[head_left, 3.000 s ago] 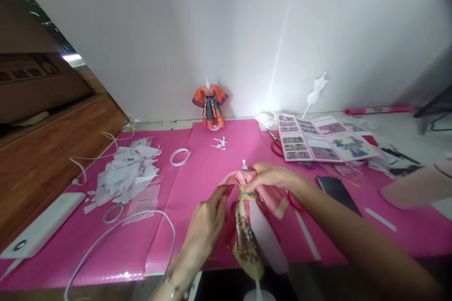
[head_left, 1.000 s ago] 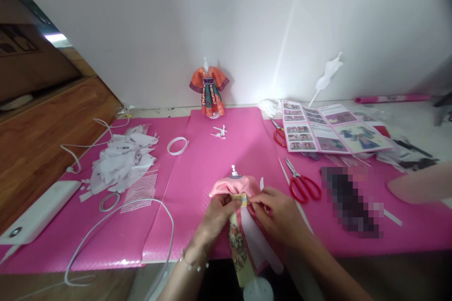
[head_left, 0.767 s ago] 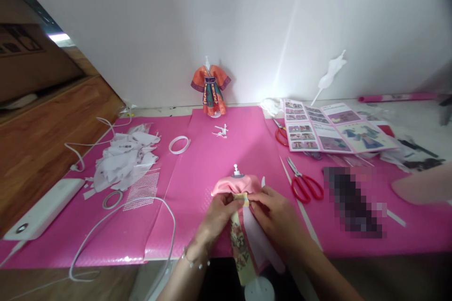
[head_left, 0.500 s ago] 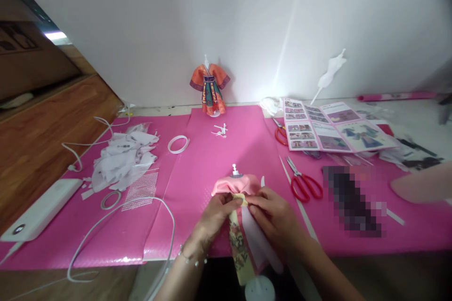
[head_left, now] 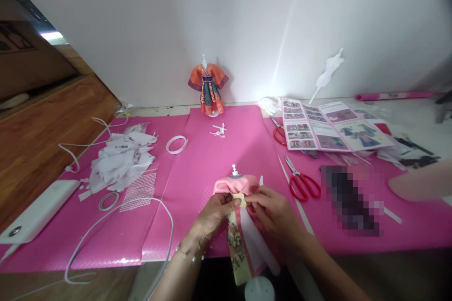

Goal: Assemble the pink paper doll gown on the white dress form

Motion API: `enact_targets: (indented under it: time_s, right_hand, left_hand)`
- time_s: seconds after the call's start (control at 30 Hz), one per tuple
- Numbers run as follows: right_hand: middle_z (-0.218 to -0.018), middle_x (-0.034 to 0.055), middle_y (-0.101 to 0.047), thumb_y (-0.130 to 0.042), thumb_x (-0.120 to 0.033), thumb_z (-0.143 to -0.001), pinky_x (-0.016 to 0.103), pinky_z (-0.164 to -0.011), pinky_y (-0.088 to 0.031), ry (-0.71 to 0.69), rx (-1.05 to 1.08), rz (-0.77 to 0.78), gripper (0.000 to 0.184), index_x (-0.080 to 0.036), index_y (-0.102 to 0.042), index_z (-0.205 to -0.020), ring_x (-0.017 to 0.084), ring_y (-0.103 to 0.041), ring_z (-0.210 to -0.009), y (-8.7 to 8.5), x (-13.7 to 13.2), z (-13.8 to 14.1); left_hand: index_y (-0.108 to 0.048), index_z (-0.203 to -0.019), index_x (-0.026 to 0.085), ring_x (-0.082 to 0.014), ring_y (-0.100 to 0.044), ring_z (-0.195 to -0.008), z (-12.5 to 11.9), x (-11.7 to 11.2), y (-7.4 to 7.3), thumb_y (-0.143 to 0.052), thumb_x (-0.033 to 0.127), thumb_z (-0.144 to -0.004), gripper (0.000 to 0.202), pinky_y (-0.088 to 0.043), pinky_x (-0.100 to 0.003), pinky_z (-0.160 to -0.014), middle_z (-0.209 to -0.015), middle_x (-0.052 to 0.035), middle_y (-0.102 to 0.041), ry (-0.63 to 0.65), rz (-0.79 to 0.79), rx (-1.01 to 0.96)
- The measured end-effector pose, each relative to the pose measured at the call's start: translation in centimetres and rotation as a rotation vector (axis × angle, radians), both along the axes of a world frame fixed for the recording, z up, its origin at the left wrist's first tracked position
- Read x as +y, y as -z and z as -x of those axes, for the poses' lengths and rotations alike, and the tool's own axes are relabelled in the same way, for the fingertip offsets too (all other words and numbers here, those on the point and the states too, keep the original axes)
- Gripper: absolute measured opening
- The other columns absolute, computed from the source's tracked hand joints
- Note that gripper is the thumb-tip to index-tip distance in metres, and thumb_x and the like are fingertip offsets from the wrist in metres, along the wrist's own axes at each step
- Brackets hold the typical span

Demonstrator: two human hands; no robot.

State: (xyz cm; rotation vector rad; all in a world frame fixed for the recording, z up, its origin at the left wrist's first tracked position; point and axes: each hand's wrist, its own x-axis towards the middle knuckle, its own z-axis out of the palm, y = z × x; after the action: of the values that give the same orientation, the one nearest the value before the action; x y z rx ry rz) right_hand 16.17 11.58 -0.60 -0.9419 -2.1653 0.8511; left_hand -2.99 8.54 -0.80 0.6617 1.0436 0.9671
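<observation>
A small doll form (head_left: 234, 170) in a pink top (head_left: 236, 183) lies tilted toward me at the table's front edge. From its waist hangs a yellow patterned skirt panel (head_left: 237, 249) beside a pale, pink-edged one (head_left: 252, 237). A yellow waistband (head_left: 240, 198) crosses the middle. My left hand (head_left: 213, 214) pinches the waistband's left side between thumb and fingers. On the other side, my right hand (head_left: 273, 211) has its fingertips closed on the right end of the same waistband. The form's round white base (head_left: 260, 289) shows below the table edge.
Red-handled scissors (head_left: 302, 183) lie right of my hands, near a picture instruction sheet (head_left: 335, 127). A dressed doll form (head_left: 208, 87) stands at the back. To the left are a tape roll (head_left: 177, 145), white scraps (head_left: 122, 155), a white cable (head_left: 173, 225) and a power bank (head_left: 42, 209).
My fingers shift only slightly at the waistband, both hands keeping their hold. The whole view has moved a little.
</observation>
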Motion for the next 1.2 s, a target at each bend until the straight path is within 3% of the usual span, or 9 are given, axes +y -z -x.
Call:
enact_targets:
  time_s: [0.4, 0.8, 1.0, 1.2]
  right_hand:
    - [-0.093, 0.0023, -0.068, -0.062, -0.018, -0.085, 0.028, -0.072, -0.049, 0.087, 0.068, 0.165, 0.014, -0.024, -0.07, -0.095, 0.017, -0.063, -0.082, 0.3, 1.0, 0.3]
    - [-0.094, 0.0043, -0.063, -0.053, -0.016, -0.091, 0.029, -0.076, -0.05, 0.016, 0.094, 0.098, 0.02, -0.024, -0.07, -0.098, 0.017, -0.063, -0.086, 0.7, 0.6, 0.4]
    - [-0.098, 0.0058, -0.062, -0.049, -0.016, -0.093, 0.029, -0.078, -0.05, 0.025, 0.123, 0.146, 0.021, -0.022, -0.069, -0.097, 0.017, -0.062, -0.089, 0.6, 0.4, 0.4]
    - [-0.092, 0.0041, -0.064, -0.058, -0.019, -0.088, 0.025, -0.066, -0.048, 0.143, 0.15, 0.205, 0.013, -0.021, -0.07, -0.087, 0.015, -0.061, -0.079, 0.5, 0.1, 1.0]
  left_hand:
    - [-0.071, -0.087, 0.012, -0.0143, -0.059, -0.063, -1.2, 1.4, -0.3, -0.084, 0.033, -0.064, 0.034, -0.043, -0.027, -0.061, -0.077, -0.0046, -0.071, -0.1, 0.05, 0.108]
    - [-0.071, -0.089, 0.013, -0.0217, -0.066, -0.083, -0.7, 1.0, 0.0, -0.086, 0.039, -0.063, 0.039, -0.048, -0.031, -0.074, -0.092, -0.0091, -0.073, -0.042, 0.01, 0.008]
    - [-0.071, -0.085, 0.012, -0.0167, -0.06, -0.068, -0.7, 1.2, -0.1, -0.079, 0.036, -0.071, 0.029, -0.044, -0.028, -0.064, -0.076, -0.0051, -0.069, -0.033, 0.017, 0.221]
    - [-0.069, -0.087, 0.012, -0.0208, -0.062, -0.077, -1.1, 1.8, 0.2, -0.071, 0.034, -0.075, 0.025, -0.045, -0.031, -0.071, -0.08, -0.0066, -0.069, -0.017, -0.068, 0.401]
